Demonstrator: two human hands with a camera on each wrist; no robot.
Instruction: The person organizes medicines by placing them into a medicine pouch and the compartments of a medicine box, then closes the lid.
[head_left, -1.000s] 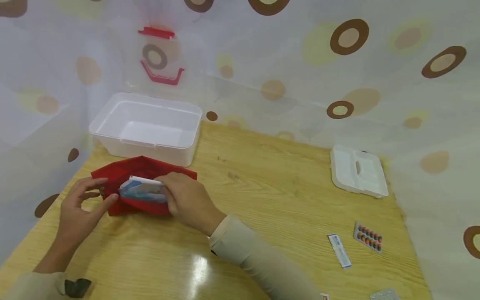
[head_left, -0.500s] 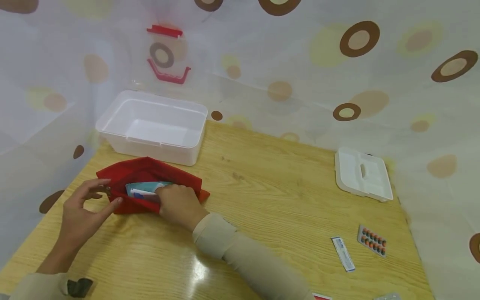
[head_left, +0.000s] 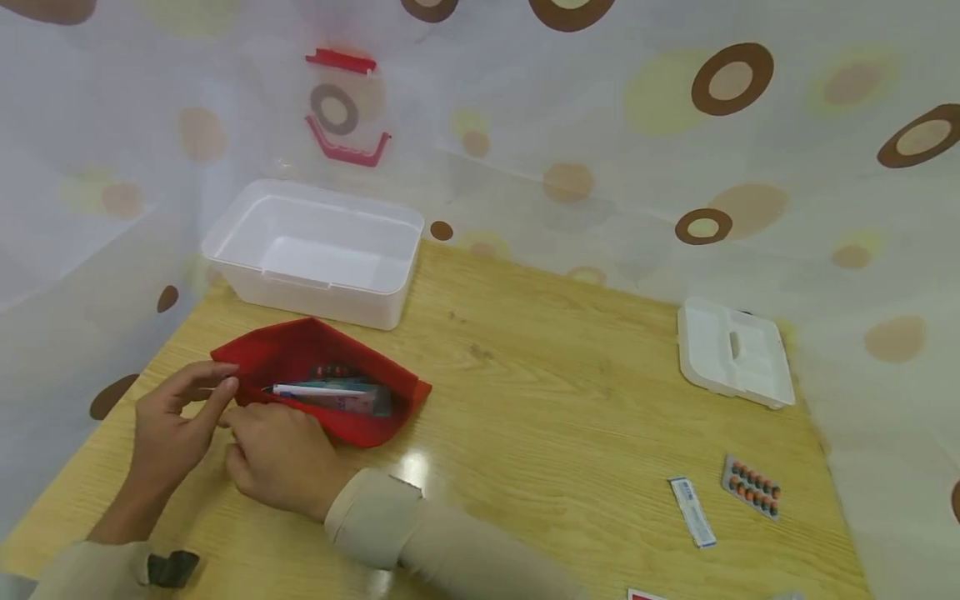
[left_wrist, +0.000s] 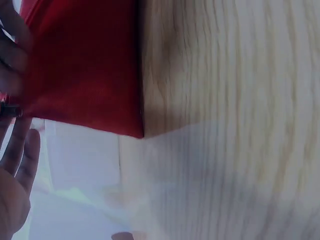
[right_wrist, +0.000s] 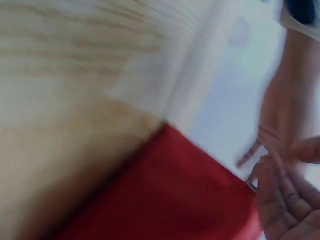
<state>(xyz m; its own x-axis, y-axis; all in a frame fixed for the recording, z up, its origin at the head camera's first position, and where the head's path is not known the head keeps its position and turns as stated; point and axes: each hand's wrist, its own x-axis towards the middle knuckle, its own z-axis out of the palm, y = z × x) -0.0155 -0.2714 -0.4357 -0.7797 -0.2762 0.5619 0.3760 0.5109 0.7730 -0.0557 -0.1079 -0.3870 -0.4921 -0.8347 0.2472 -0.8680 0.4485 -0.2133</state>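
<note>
A red zip pouch lies on the table, its mouth gaping. Inside are a white and blue packet and a blister pack with dark red pills behind it. My left hand pinches the pouch's left corner between thumb and fingers. My right hand is at the same corner, its bent fingers close to the left thumb and in front of the pouch. A small metal zipper end shows at that corner in the left wrist view. I cannot tell whether the right fingertips grip it.
Behind the pouch stands an open white box, its clear lid with red latches raised against the curtain. At right are a white divided tray, a capsule blister pack and a slim white packet. A red-edged item shows at the front edge.
My right hand has let go of the white and blue packet, which now lies inside the pouch, and has moved left to the pouch's corner. The left hand stays at that corner.
</note>
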